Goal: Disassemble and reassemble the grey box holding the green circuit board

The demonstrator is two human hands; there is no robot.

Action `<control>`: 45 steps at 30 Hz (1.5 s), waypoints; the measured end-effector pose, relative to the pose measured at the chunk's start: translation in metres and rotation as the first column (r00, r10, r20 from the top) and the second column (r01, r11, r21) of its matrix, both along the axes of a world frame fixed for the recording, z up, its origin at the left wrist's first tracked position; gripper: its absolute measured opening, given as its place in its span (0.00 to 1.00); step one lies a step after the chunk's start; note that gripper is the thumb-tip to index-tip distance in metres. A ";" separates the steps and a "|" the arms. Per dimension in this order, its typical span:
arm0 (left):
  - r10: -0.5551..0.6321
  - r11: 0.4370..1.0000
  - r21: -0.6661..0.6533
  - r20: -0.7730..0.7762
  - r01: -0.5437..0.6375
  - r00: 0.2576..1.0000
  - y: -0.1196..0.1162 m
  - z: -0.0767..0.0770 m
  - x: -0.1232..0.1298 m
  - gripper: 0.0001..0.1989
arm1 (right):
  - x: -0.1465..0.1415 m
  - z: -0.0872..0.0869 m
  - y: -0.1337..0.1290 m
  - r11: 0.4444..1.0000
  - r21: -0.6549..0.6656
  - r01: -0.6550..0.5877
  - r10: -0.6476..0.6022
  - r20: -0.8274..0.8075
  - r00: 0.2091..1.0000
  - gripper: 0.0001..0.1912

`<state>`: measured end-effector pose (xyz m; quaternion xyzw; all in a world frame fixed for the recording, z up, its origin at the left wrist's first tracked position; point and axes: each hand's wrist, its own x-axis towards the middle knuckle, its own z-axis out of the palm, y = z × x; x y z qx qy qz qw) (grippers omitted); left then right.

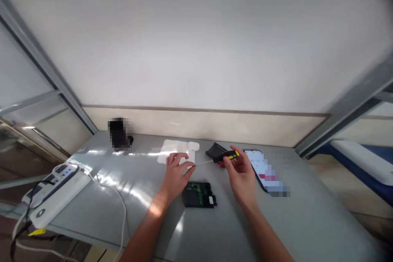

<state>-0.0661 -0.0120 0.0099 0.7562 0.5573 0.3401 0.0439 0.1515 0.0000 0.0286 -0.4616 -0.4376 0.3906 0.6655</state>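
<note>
In my right hand (pixel 241 172) is a black and yellow screwdriver (pixel 225 156), gripped by its handle, its thin metal shaft pointing left. My left hand (pixel 176 172) pinches at the shaft's tip with thumb and forefinger, the other fingers curled loosely. Whether a small part sits between those fingertips I cannot tell. Below the hands lies an opened black device (pixel 199 195) with a green circuit board showing, partly behind my left hand. A black slotted cover (pixel 215 149) rests behind the screwdriver, partly hidden by it.
White paper (pixel 167 149) with a small white object (pixel 193 146) lies behind my left hand. A phone (pixel 260 168) is right of my right hand. A white power strip (pixel 58 196) with trailing cables occupies the table's left end. A blurred black object (pixel 119 135) stands near the wall.
</note>
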 end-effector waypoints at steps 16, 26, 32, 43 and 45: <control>-0.344 0.904 -0.245 0.071 0.351 0.936 -0.019 0.025 0.009 0.16 | 0.002 0.005 -0.019 0.995 0.099 -0.013 0.000 0.132 0.991 0.17; -0.396 0.871 -0.284 0.074 0.400 0.915 -0.018 0.019 0.013 0.18 | 0.005 -0.004 -0.018 0.989 0.105 -0.106 0.074 0.273 0.959 0.15; -0.414 0.860 -0.302 0.056 0.411 0.909 -0.017 0.019 0.013 0.17 | 0.005 -0.007 -0.016 0.975 0.173 -0.139 0.071 0.350 0.934 0.13; -0.420 0.874 -0.256 0.032 0.414 0.907 -0.016 0.011 0.011 0.15 | 0.001 0.002 -0.020 0.920 0.144 -0.365 0.306 0.318 0.897 0.09; -0.423 0.876 -0.239 0.037 0.419 0.905 -0.016 0.010 0.012 0.15 | -0.001 0.006 -0.022 0.885 0.113 -0.451 0.426 0.192 0.884 0.12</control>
